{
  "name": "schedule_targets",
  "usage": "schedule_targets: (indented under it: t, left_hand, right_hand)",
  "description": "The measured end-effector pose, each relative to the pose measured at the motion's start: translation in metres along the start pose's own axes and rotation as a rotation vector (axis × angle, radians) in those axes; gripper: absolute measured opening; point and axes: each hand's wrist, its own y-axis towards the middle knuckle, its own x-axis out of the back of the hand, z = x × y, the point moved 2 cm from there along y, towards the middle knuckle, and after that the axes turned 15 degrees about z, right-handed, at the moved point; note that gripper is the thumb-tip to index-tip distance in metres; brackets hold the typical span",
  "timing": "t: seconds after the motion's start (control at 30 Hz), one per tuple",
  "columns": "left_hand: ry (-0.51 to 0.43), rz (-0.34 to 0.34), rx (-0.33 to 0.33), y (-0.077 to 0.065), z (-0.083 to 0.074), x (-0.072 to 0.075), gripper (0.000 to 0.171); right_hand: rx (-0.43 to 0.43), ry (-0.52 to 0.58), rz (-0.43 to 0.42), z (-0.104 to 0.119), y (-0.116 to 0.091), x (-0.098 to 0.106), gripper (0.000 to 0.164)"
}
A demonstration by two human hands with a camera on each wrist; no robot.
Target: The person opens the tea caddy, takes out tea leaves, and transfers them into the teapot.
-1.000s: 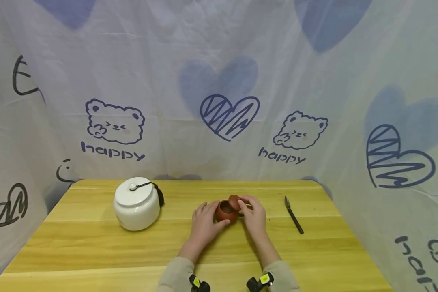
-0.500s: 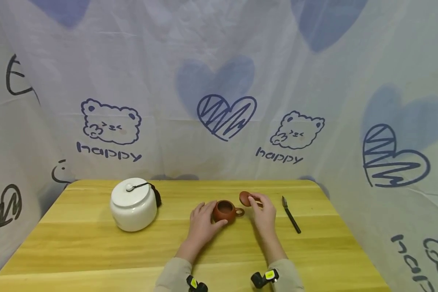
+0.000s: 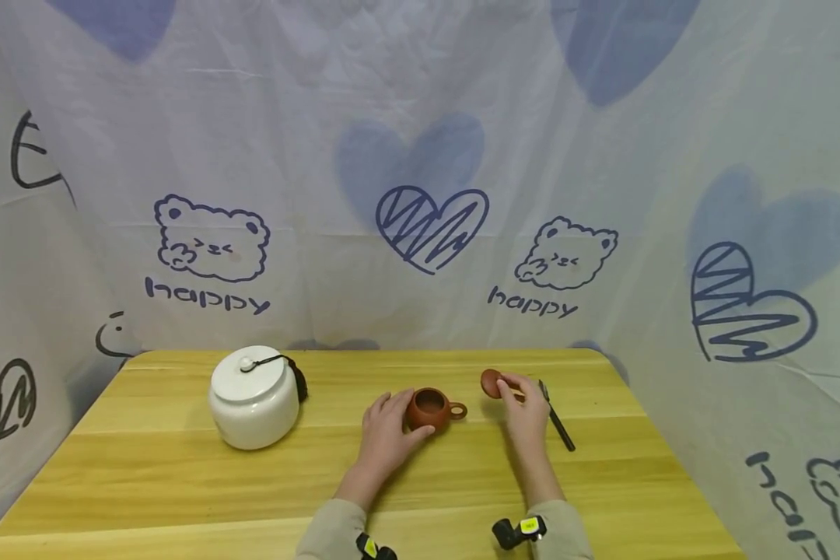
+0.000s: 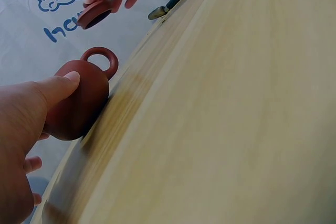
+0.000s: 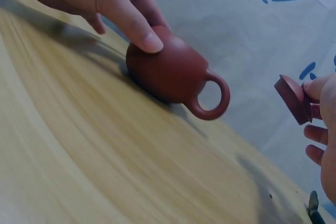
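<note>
A small reddish-brown clay teapot point(image 3: 428, 418) stands upright and uncovered on the wooden table, its ring handle pointing right. My left hand point(image 3: 385, 434) grips the pot's left side, thumb point(image 4: 67, 78) at the front and fingers around the back. To the right, my right hand point(image 3: 527, 416) pinches the round clay lid point(image 3: 490, 383) between thumb and fingers. The lid is tilted and held above the table, apart from the pot; the right wrist view shows its rim point(image 5: 291, 100) edge-on. Fingers hide the lid's knob, and the pot's left side is covered by my left hand.
At the left stands a white lidded jar point(image 3: 253, 412) with a dark tassel point(image 3: 298, 379). A thin dark-handled tool with a small flat tip point(image 3: 561, 429) lies beside my right hand. Printed cloth point(image 3: 308, 155) hangs around the wooden table point(image 3: 203, 498).
My right hand has lifted the lid off the teapot's opening and carried it right, close to the dark tool. My left hand has stayed on the pot.
</note>
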Motion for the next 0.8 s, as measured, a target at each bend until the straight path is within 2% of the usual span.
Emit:
schedule_targets:
  t: [0.27,0.53,0.8]
  left_hand:
    - [0.006,0.003,0.003,-0.001,0.000,0.000,0.072]
    - [-0.003,-0.010,-0.006,0.001,0.000,-0.001,0.072]
    - [-0.014,0.011,0.013,0.001,0.002,-0.002,0.073]
  right_hand:
    - [-0.044,-0.030,0.005,-0.008,-0.001,0.001,0.020]
    - [-0.049,-0.057,-0.002,-0.019,0.000,-0.002,0.021]
    - [-0.058,-0.073,0.054,-0.026,0.000,-0.008,0.022]
